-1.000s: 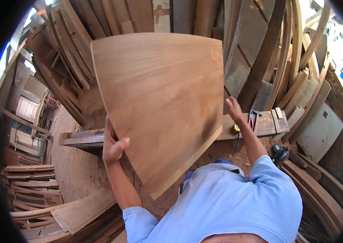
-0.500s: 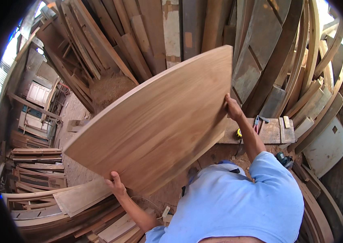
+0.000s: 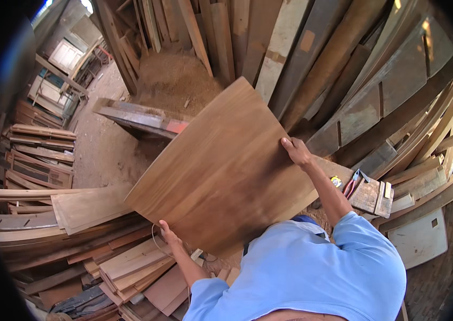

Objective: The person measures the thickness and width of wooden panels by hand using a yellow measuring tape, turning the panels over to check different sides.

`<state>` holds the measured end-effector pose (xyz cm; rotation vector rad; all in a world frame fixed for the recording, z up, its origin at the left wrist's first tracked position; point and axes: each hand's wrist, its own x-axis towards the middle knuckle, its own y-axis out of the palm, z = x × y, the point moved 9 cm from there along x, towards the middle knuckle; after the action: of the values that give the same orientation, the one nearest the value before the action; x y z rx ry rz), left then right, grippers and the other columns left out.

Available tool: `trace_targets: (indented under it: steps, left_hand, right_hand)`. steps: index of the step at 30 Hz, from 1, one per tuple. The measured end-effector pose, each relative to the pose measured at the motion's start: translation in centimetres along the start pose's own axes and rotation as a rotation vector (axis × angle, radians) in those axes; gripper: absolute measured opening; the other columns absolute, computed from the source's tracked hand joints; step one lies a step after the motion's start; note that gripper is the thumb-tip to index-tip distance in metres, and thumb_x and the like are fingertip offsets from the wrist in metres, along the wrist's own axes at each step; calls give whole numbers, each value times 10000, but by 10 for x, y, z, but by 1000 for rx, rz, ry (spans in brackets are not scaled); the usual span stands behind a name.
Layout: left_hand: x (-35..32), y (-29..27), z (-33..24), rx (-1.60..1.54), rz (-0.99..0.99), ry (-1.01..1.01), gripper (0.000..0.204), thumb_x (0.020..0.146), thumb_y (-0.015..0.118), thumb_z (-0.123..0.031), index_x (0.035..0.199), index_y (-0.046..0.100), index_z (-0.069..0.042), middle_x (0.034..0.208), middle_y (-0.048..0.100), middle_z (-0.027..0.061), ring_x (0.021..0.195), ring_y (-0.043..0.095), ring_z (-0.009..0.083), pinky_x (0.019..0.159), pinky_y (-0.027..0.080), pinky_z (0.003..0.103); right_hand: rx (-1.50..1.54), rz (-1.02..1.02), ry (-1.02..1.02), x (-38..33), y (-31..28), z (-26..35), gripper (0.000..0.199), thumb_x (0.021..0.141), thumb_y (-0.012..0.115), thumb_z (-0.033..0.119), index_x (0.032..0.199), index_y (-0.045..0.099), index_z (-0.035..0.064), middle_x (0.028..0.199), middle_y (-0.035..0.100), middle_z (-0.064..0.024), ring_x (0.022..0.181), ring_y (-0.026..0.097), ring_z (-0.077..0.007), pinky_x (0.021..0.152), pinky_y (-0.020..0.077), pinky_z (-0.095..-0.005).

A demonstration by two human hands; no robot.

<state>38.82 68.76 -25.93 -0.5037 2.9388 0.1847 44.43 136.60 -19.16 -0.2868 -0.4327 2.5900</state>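
Observation:
A large wooden panel (image 3: 215,166) with a gently curved far edge spans the space in front of my body, tilted. My left hand (image 3: 171,234) grips its near left edge, thumb on the upper face and the fingers mostly hidden beneath. At the right edge my right hand (image 3: 297,152) holds on the same way, with its fingers curled out of sight. Past the panel's far left edge, a narrow bench (image 3: 140,119) with a reddish patch is partly covered by it.
Pliers (image 3: 351,184) and a yellow tape measure (image 3: 336,181) lie on a low wooden bench (image 3: 366,196) at the right. Tall planks (image 3: 269,59) lean at the back beside a sawdust pile (image 3: 175,72). Stacked boards (image 3: 135,265) fill the lower left, near light thin panels (image 3: 90,207).
The panel has come lower and nearer my body and has turned, its far corner shifting left. My view has swung, showing more of the narrow bench behind it. Both hands keep their hold.

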Motion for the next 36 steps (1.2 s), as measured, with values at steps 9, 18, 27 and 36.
trace_targets:
  steps: [9,18,27,36]
  left_hand:
    - [34,-51,45,221,-188,-98,925,949,463,-702,1455,432,72,1473,489,179,1304,504,283,1095,390,390]
    - [69,-47,33,301,-84,-126,885,979,471,-647,1448,405,100,1452,500,170,1334,469,265,1112,365,373]
    - [89,-62,-4,178,-77,-20,821,1004,466,-601,1459,401,79,1465,488,154,1338,462,261,1119,357,371]
    - [-26,-129,16,35,-274,-53,945,964,426,-699,1519,303,55,1562,363,162,1411,375,283,1162,317,408]
  right_hand:
    - [-316,151,-51,19,67,36,486,1004,510,401,1129,610,-58,1108,658,-279,1085,625,-378,921,461,-445]
    - [-382,29,71,39,106,-26,576,1004,487,457,1218,603,-66,1226,615,-327,1223,566,-432,1033,414,-477]
    - [-478,94,63,34,130,24,584,1007,427,518,1283,612,38,1315,606,-241,1235,566,-409,1052,413,-483]
    - [-334,270,-1,7,135,80,497,985,526,442,1195,653,9,1139,679,-245,1086,646,-347,928,477,-435]
